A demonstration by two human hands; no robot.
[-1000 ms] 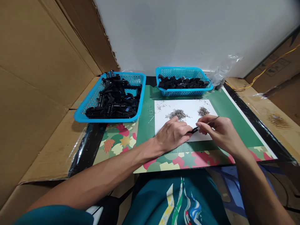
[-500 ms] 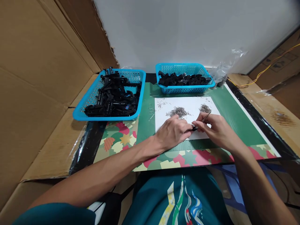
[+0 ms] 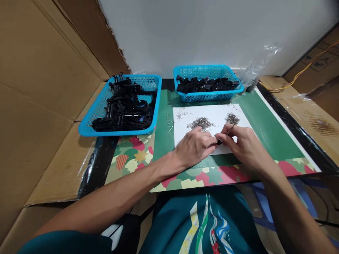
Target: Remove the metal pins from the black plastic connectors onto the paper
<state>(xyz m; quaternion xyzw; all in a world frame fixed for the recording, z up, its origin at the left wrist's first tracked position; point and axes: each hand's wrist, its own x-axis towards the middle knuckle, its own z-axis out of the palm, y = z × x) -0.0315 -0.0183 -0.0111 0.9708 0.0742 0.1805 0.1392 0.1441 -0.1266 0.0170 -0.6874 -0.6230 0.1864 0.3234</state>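
Note:
My left hand (image 3: 194, 146) rests on the white sheet (image 3: 182, 135), its fingers closed on a small black plastic part (image 3: 219, 141) that is mostly hidden. Pinched in my right hand (image 3: 242, 143) is a pair of thin metal tweezers (image 3: 231, 129), slanting up from the fingers. Both hands meet at the black part. Just beyond my left hand lies a pile of tiny metal springs or bent wire pieces (image 3: 201, 123). A smaller pile of similar pieces (image 3: 232, 119) sits behind my right hand.
At the left, a blue basket (image 3: 159, 106) holds long black plastic parts. Another blue basket (image 3: 209, 97) at the back contains smaller black parts, with a clear plastic bag (image 3: 251, 76) beside it. Cardboard (image 3: 50, 88) walls the left side. Thin loose pieces (image 3: 169, 123) lie on the green mat (image 3: 270, 134).
The camera view has shifted slightly. My right hand's fingers have moved a little against the black part, and the tweezers stand somewhat steeper. My left hand keeps its hold.

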